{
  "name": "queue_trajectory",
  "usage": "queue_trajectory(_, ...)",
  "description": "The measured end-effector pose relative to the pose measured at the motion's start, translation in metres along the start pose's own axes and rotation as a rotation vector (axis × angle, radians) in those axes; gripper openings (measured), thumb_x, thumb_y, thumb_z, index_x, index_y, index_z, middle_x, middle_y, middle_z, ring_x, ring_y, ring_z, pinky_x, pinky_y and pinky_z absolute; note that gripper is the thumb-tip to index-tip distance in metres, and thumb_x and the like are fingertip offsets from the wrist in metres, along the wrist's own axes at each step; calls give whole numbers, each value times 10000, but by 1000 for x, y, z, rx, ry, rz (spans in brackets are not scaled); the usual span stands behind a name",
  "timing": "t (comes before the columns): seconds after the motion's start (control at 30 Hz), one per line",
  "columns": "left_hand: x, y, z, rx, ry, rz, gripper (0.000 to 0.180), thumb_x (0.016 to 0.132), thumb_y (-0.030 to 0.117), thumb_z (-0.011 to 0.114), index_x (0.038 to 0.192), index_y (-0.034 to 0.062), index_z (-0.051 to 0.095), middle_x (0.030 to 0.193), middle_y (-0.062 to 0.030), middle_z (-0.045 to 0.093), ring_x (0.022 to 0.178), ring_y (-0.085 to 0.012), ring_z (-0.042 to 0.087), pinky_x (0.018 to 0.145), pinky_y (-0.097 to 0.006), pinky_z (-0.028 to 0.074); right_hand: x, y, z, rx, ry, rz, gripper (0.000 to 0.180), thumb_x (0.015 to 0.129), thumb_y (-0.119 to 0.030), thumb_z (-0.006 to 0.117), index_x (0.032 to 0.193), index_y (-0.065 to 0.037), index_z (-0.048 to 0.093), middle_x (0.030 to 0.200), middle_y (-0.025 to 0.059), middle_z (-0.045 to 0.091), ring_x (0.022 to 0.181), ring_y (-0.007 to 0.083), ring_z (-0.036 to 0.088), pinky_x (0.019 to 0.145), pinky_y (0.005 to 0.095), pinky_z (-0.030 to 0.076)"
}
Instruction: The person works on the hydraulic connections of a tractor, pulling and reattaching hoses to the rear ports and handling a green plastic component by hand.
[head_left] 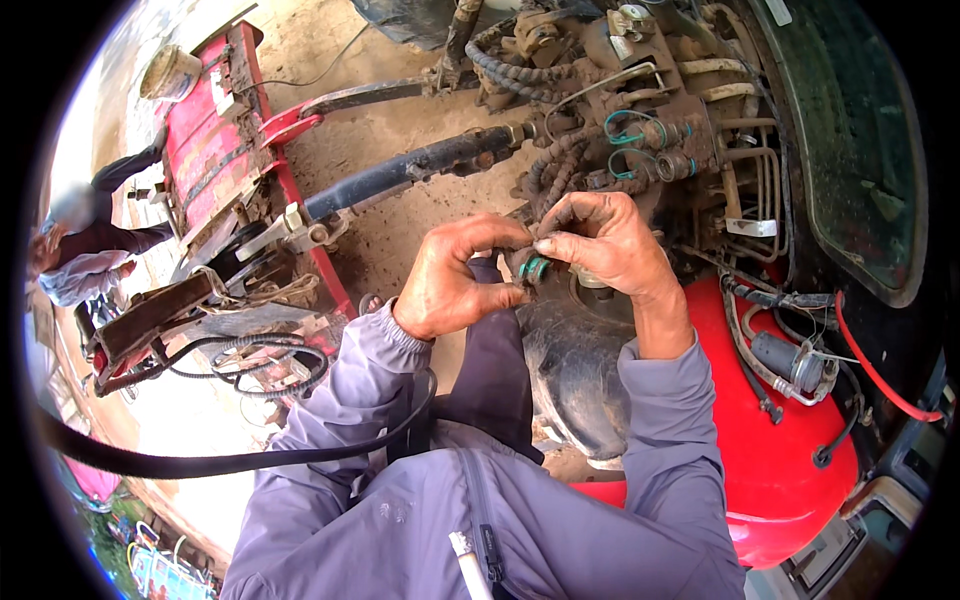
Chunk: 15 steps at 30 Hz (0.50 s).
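In front of my chest both hands close on a small, dirt-covered hydraulic fitting (531, 267) with a green ring. My left hand (455, 277) grips it from the left, thumb below and fingers curled above. My right hand (612, 243) pinches at its upper right side with thumb and forefinger; the fingers partly hide its far end. Just beyond the right hand, two round hydraulic couplers (675, 165) with teal loops sit on the muddy rear of a tractor. Braided hoses (550, 175) hang beside them.
A black lift arm (410, 172) runs left to a red implement (205, 135). Coiled black hoses (270, 365) lie near it. A large tyre (565, 365) and red fender (765, 450) stand close below and right. Another person (85, 235) is at far left.
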<state>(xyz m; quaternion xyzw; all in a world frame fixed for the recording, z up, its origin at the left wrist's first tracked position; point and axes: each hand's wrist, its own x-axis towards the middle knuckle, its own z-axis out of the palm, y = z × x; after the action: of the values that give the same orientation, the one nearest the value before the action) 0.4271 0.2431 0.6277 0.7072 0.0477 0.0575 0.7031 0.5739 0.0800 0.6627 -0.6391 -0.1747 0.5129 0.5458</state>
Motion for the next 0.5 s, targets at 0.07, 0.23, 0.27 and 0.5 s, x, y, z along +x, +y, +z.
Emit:
queue_trajectory(0.07,-3,0,1,-71,-25,-48,492,612,68,870,1048,-26,661,1059,-100,662,1002,-192,620,883,-321,483,-1,-3,1,33,-22,2,98,836,-36,718,920,-5,679,762,1,664,695,60,615,615,218,507)
queue_trajectory(0.23,-8,-5,12,-448,69,-284,489,684,78,862,1104,-42,642,1028,-62,680,939,-142,628,854,-294,503,-6,-3,1,20,-2,-37,167,845,20,631,1010,12,655,885,24,674,794,70,632,683,235,524)
queue_trajectory(0.27,-7,-3,13,-540,94,-362,488,694,75,858,1112,-44,637,1023,-56,683,925,-135,631,847,-288,508,-6,-3,3,-15,15,-53,187,837,26,616,1020,14,649,896,26,673,810,74,633,699,240,526)
queue_trajectory(0.5,-4,-9,17,-457,191,-247,458,730,58,833,1125,-40,623,999,-65,682,903,-130,634,801,-278,529,-13,-6,12,-84,75,-129,269,795,26,609,1064,17,621,957,36,653,852,87,636,744,250,530)
